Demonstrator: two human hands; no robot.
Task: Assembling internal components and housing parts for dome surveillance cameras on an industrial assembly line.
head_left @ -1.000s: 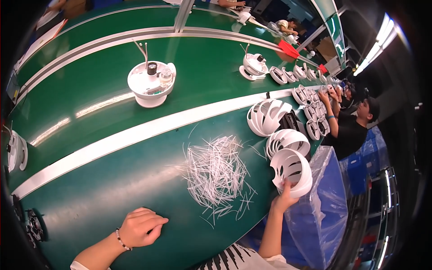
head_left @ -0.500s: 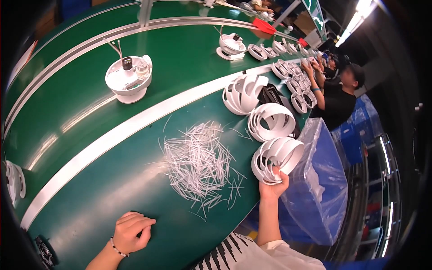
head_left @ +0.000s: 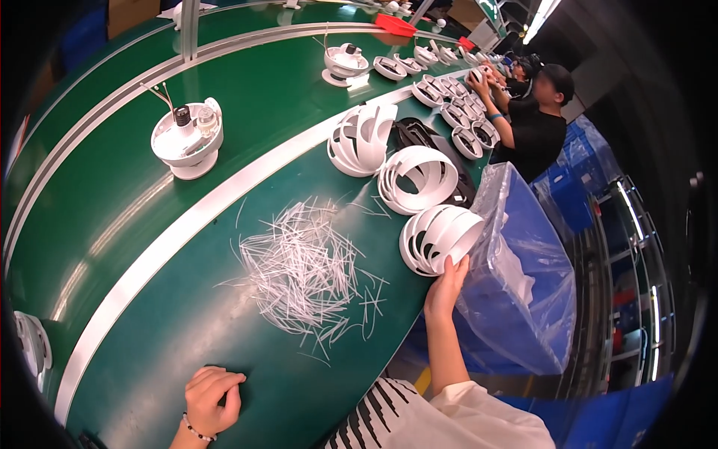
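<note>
Head view: your right hand (head_left: 446,288) touches the nearest slatted white shell (head_left: 441,238) at the right edge of the green table (head_left: 157,337); whether it grips, I cannot tell. Your left hand (head_left: 212,400), loosely closed, is apart from the white strips (head_left: 303,266).

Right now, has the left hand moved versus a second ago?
No, not visibly: the left hand stays off the near-left side of the pile of white strips; mainly the camera view has turned.
</note>
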